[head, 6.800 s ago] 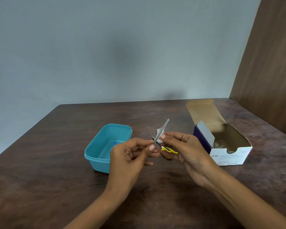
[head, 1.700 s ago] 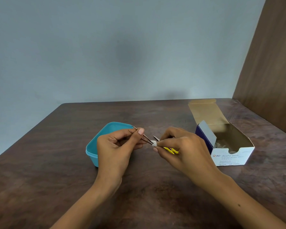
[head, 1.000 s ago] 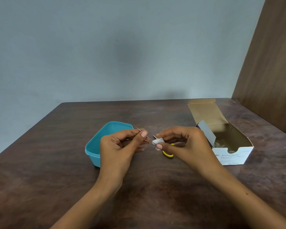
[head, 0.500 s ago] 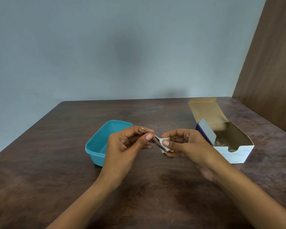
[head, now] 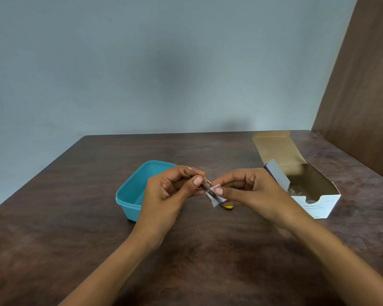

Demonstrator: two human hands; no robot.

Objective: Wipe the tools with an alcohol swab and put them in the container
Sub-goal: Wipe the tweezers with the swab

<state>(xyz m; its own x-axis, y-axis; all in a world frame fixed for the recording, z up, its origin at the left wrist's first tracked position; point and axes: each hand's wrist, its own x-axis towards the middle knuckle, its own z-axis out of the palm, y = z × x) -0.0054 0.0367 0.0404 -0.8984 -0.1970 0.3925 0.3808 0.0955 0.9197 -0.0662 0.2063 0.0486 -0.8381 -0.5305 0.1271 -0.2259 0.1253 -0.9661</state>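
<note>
Between the two hands, above the table point(head: 75, 217), left thumb and forefinger pinch thin metal tweezers point(head: 205, 187) near their upper end; tips slope down to the right. Left hand point(head: 170, 193): remaining fingers curled under. Right hand point(head: 248, 191): thumb and fingers pinch a white swab point(head: 213, 195) folded around the tweezers' lower part. Swab touches tweezers; tips hidden by it. Yellow handle point(head: 228, 207) of a second tool lies on the table just below the right fingers, mostly hidden. Teal container point(head: 128, 195) sits behind the left hand, lidless; contents cannot be seen. Open swab box point(head: 314, 195) stands to the right, flap raised, near the right wrist.
</note>
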